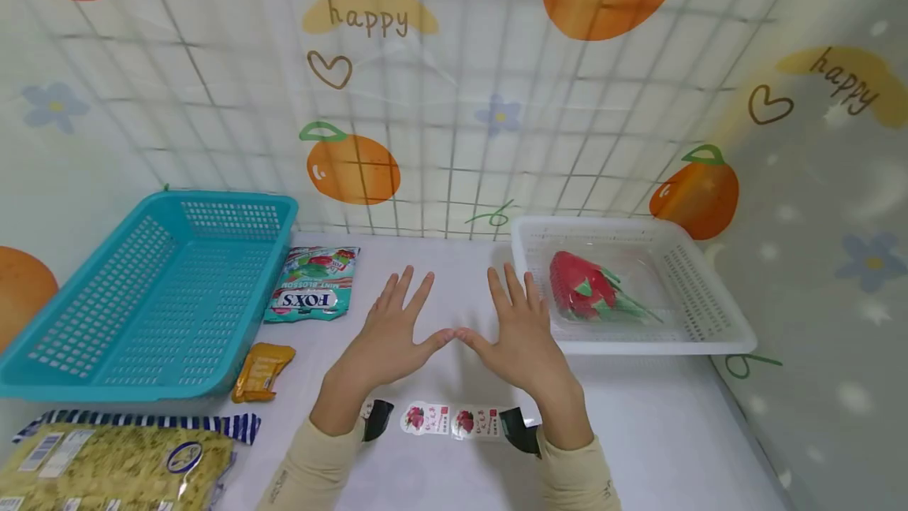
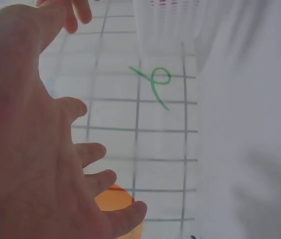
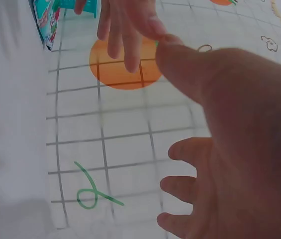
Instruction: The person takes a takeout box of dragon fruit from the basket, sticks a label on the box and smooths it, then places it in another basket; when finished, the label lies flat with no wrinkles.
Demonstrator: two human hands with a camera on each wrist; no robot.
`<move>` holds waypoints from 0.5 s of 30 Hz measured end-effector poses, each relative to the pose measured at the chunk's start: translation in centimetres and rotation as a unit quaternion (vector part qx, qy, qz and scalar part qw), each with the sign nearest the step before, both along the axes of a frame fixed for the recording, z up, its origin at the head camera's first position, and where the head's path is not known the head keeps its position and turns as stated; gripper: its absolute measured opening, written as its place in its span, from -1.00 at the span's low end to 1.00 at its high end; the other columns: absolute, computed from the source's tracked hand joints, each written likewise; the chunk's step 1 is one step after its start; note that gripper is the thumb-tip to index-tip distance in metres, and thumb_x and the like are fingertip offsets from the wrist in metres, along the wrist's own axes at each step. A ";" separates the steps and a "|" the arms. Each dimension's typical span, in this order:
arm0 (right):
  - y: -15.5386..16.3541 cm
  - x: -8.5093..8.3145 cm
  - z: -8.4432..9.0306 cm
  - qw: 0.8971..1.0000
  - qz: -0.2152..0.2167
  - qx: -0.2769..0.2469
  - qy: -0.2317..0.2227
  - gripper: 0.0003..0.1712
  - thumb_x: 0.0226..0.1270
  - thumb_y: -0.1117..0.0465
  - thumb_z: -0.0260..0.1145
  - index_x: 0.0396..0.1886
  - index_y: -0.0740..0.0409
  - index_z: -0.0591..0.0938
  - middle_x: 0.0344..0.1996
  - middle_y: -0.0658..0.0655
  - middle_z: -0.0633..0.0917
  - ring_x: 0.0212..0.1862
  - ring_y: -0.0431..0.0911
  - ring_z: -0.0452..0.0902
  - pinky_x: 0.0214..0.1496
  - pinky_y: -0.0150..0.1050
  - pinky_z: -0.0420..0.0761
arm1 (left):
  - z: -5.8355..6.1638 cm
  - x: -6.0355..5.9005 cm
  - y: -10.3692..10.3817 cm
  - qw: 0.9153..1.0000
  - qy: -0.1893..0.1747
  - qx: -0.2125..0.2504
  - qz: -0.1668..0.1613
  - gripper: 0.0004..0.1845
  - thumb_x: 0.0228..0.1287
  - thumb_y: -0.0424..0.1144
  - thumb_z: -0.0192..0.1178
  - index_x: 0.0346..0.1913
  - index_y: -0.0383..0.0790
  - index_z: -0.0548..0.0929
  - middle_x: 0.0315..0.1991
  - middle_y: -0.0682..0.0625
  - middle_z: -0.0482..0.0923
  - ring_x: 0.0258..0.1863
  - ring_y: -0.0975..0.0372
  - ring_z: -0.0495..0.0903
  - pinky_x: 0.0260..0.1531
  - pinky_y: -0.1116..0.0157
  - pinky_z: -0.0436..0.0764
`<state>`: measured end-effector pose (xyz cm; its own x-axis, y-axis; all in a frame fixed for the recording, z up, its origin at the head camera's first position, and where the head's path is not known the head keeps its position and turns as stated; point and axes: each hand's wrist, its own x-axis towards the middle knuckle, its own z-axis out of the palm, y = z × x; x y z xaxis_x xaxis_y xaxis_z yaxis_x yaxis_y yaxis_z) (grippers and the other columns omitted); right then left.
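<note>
Both hands hover over the middle of the white table, fingers spread, thumb tips touching each other. The left hand (image 1: 388,339) holds nothing; nearest to it is a teal FOX'S candy bag (image 1: 313,284) lying flat at its left. Nothing is in the right hand (image 1: 523,341) either, which is beside the white basket (image 1: 631,347). Inside that basket lies a clear plastic tray with a red artificial flower (image 1: 583,284) with green leaves. Below the wrists, strawberry-like printed stickers (image 1: 426,419) lie on the table. In the wrist views the left hand (image 2: 46,134) and right hand (image 3: 244,144) show straight fingers.
A turquoise basket (image 1: 180,282) stands at the left. Beside it lies a small orange-wrapped packet (image 1: 262,373), and in front a large yellowish food package (image 1: 120,464) with striped edging. A patterned curtain with a grid rises behind the table (image 1: 674,424).
</note>
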<state>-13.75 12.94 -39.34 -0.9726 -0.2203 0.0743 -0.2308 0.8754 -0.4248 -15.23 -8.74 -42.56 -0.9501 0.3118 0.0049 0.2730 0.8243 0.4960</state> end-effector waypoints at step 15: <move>3.2 -0.1 1.1 0.999 -0.010 -0.033 0.008 0.15 0.35 -0.25 0.35 0.68 0.08 -0.03 0.67 0.25 -0.09 0.65 0.37 -0.36 0.47 0.53 0.05 | 0.7 -0.6 3.2 0.998 -0.008 0.038 -0.050 -0.01 0.36 0.50 -0.07 0.66 0.18 -0.18 0.70 -0.01 -0.41 0.68 -0.08 -0.31 0.52 -0.29 0.08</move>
